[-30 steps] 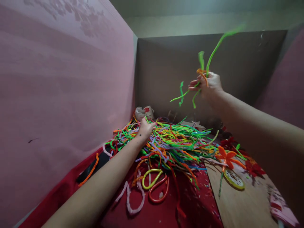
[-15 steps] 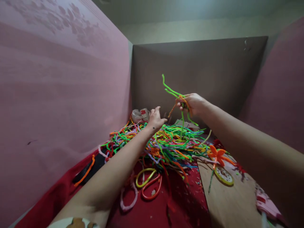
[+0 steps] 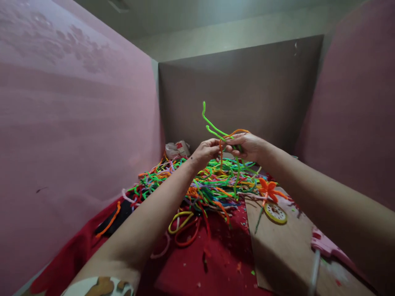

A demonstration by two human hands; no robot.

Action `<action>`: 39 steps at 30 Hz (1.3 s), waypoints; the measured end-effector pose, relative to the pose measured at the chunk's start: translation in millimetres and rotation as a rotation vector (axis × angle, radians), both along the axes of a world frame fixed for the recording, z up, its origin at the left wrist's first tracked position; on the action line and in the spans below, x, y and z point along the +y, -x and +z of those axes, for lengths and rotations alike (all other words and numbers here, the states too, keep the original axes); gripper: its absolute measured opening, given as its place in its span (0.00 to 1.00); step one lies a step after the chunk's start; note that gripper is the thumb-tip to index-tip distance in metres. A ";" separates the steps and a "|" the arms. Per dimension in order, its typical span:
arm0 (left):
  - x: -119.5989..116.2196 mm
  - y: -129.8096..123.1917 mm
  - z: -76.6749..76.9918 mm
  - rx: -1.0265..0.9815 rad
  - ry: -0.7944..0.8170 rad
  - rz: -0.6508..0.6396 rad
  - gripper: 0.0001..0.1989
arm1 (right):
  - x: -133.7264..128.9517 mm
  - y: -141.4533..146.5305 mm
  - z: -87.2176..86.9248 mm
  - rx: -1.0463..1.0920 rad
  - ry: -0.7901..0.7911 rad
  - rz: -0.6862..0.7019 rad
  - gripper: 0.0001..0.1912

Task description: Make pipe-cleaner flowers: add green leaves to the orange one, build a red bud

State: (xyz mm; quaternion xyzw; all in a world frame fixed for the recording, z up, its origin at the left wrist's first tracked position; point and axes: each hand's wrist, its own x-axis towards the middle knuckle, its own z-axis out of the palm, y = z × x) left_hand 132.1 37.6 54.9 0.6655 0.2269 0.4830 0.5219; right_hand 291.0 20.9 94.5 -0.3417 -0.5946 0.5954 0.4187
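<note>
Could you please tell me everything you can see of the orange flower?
The orange flower has several long, fuzzy-looking petals, spread open, and a thin stem, orange at the top and dark green below. It lies at the far end of the brown board, beside the colourful pile and the yellow-rimmed disc. Neither hand touches it; whether it touches the disc is unclear.

Person's left forearm (image 3: 157, 205) enters from 7 o'clock, slants toward 1 o'clock; bare, small dark spot (image 3: 191, 158) near wrist. Left hand (image 3: 206, 152) just above center, fingers bent in pinch, pointing toward 3 o'clock. Right forearm (image 3: 314, 181) enters from 4 o'clock, also bare. Right hand (image 3: 248, 146) at left hand's 3 o'clock, fingers curled, pointing toward 9 o'clock, fingertips close to left's.
</note>
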 end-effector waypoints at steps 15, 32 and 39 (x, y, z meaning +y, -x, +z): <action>-23.4 3.5 2.8 0.372 0.067 0.360 0.05 | -22.2 -18.7 -27.0 0.012 0.081 -0.334 0.07; -74.5 1.6 -39.2 0.326 0.096 0.138 0.14 | -83.8 5.4 -103.2 0.365 0.241 -0.196 0.02; -68.9 -10.1 -65.3 0.047 0.201 0.161 0.16 | -94.1 6.7 -126.6 0.354 0.234 -0.085 0.07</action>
